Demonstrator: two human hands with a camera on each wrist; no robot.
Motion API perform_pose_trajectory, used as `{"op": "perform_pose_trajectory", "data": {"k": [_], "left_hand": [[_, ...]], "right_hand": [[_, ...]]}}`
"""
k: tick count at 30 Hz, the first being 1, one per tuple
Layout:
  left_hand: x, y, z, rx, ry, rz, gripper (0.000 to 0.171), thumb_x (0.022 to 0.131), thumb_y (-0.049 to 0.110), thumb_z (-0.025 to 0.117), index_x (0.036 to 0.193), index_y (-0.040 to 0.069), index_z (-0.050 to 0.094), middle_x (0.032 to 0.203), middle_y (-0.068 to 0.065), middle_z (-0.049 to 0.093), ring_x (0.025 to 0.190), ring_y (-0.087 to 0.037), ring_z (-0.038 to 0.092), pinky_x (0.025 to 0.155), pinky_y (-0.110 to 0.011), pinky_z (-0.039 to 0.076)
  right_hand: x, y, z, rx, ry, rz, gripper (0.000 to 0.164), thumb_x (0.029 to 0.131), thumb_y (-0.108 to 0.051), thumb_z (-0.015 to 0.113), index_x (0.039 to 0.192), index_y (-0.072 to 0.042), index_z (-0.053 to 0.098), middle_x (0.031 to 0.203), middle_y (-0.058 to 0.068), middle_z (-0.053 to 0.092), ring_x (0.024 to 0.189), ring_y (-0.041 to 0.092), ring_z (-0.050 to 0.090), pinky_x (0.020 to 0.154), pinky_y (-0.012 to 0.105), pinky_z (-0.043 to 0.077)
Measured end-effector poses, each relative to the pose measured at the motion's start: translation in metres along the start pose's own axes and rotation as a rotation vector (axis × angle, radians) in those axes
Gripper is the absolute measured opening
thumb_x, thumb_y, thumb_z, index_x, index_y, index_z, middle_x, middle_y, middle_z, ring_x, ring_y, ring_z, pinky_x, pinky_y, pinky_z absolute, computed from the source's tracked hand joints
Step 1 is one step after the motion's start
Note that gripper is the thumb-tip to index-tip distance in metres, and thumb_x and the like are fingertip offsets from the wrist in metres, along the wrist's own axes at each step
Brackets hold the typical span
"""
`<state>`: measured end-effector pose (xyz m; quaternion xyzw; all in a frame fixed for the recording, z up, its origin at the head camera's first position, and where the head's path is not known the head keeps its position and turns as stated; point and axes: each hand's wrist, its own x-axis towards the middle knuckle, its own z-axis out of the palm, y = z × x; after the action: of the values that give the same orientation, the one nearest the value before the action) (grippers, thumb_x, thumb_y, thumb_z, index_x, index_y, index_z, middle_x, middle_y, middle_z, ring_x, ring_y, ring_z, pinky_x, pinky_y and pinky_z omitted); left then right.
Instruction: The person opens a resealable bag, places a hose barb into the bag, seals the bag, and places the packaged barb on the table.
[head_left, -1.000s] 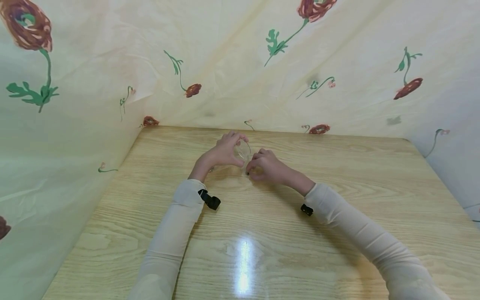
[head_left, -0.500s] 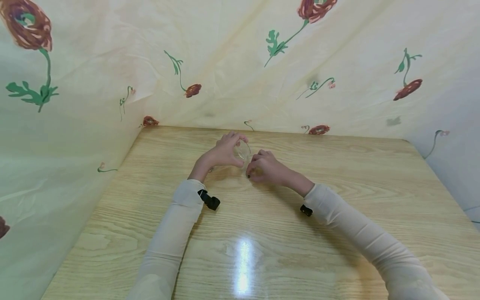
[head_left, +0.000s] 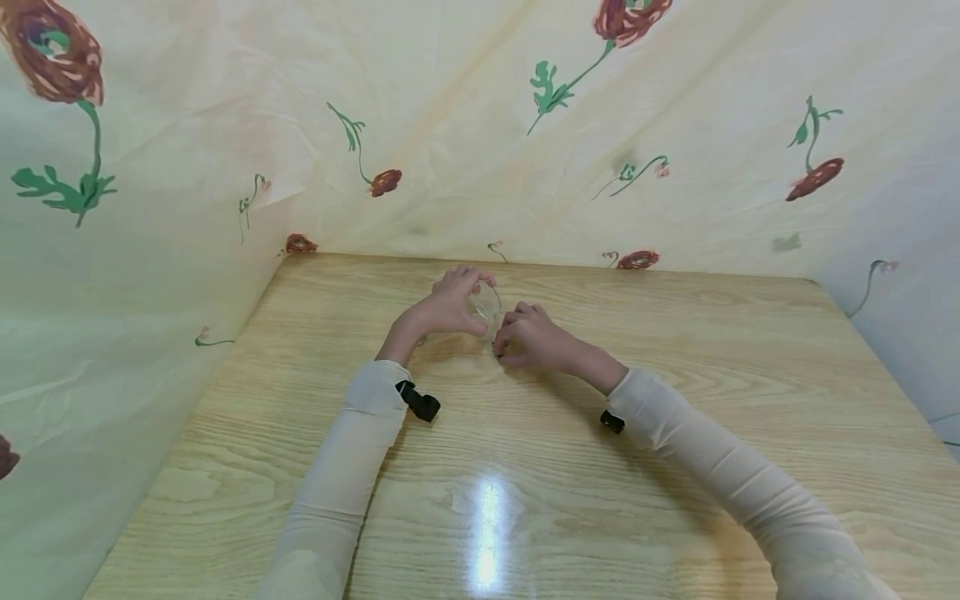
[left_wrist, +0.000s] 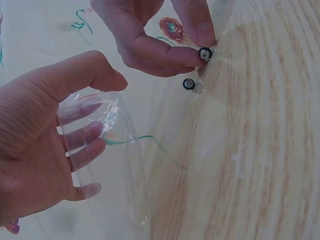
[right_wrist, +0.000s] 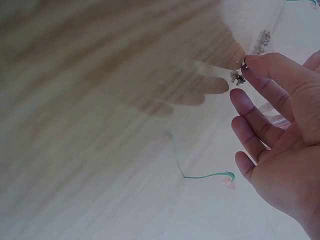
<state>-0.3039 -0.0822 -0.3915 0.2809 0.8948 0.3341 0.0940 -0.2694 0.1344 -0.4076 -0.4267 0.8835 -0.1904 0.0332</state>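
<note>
My left hand (head_left: 447, 305) holds a clear plastic bag (left_wrist: 122, 117) spread at its mouth, the thumb at one side of the rim and the fingers showing through the film. A thin red line runs near the bag's rim. Just to the right, my right hand (head_left: 536, 337) pinches a small round metal piece with a black ring (left_wrist: 204, 53) between thumb and forefinger, close over the table. A second piece like it (left_wrist: 188, 84) lies beside those fingertips. The right wrist view shows a small cluster of metal pieces (right_wrist: 237, 78) by the fingers; their exact kind is too small to tell.
More small metal pieces (right_wrist: 262, 41) lie farther back in the right wrist view. The wood-grain table (head_left: 555, 500) ends at a flower-patterned cloth (head_left: 465, 142) behind and at the left. Black straps (head_left: 420, 402) hang at both wrists.
My right hand has shifted slightly toward the near side of the table, still pinching. The left hand and the bag stay in place.
</note>
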Motion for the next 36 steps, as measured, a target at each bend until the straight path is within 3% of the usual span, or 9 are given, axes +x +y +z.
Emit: {"op": "perform_pose_trajectory", "data": {"k": [9, 21, 36], "left_hand": [[-0.0006, 0.001, 0.0003, -0.005, -0.005, -0.001, 0.069, 0.082, 0.019, 0.076, 0.143, 0.009, 0.045, 0.136, -0.019, 0.043, 0.122, -0.032, 0.042, 0.106, -0.059, 0.027], [-0.0003, 0.0003, 0.0012, -0.008, -0.003, -0.001, 0.067, 0.083, 0.018, 0.076, 0.142, 0.009, 0.046, 0.137, -0.019, 0.043, 0.123, -0.032, 0.041, 0.107, -0.059, 0.025], [0.0006, -0.0004, 0.0024, -0.007, -0.01, 0.019, 0.069, 0.081, 0.019, 0.076, 0.142, 0.007, 0.046, 0.136, -0.02, 0.044, 0.121, -0.032, 0.042, 0.106, -0.057, 0.026]], "right_hand": [[-0.0009, 0.0003, -0.0007, 0.015, -0.02, 0.017, 0.006, 0.082, -0.011, 0.081, 0.085, -0.014, 0.077, 0.094, 0.003, 0.069, 0.097, 0.026, 0.048, 0.096, 0.061, 0.034], [-0.0013, -0.0005, -0.0028, -0.014, -0.043, 0.06, 0.01, 0.079, -0.01, 0.082, 0.083, -0.015, 0.074, 0.093, 0.001, 0.067, 0.095, 0.024, 0.047, 0.096, 0.059, 0.033], [-0.0047, 0.0032, -0.0076, -0.011, -0.017, 0.082, 0.009, 0.078, -0.009, 0.079, 0.081, -0.015, 0.073, 0.092, 0.001, 0.068, 0.092, 0.024, 0.047, 0.097, 0.06, 0.035]]}}
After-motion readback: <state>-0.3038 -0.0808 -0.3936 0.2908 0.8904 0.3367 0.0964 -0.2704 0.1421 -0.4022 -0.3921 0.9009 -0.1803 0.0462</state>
